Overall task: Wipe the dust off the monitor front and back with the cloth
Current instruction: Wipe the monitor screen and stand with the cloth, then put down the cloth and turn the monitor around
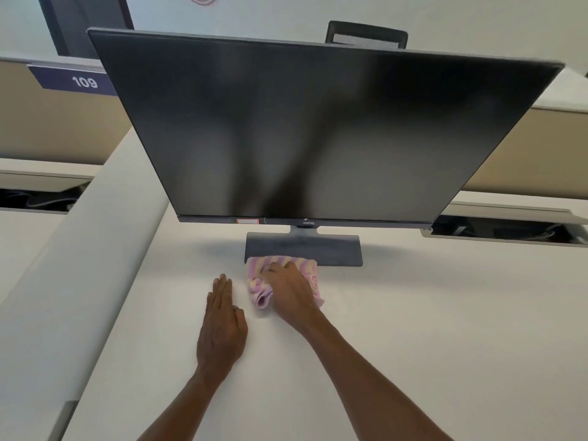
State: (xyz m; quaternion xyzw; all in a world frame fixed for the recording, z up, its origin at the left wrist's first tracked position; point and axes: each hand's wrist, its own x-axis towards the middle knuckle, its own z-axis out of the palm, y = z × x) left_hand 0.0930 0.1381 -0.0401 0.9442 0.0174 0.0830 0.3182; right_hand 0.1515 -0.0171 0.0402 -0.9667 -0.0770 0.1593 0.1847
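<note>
One view only, from the head camera, looking forward and down over a pale bench. Both hands are on it. The right hand lies on top of a crumpled pink-and-cream striped cloth, fingers curled into its folds and gripping it. The cloth rests on the bench with its far edge lapping the front left corner of the monitor's grey base. The left hand lies flat just beside the cloth, fingers straight and together, holding nothing.

The monitor stands directly ahead of and above the right hand, its dark screen facing the camera. Its long axis runs left to right across the view, far wider than the span of the two hands. The right hand is nearer to it, already at the foot of the stand. So the next move looks like a lift up and forward to meet the lower bezel. The back is not visible from here, and reaching it would mean going round or over the top edge.

Writing that can be read: "BenQ" in small letters at the middle of the lower bezel, and "109" in white on a dark purple sign on the partition at left. A small pale sticker with a red border sits on the lower bezel to the left; its text is too small to read.
</note>
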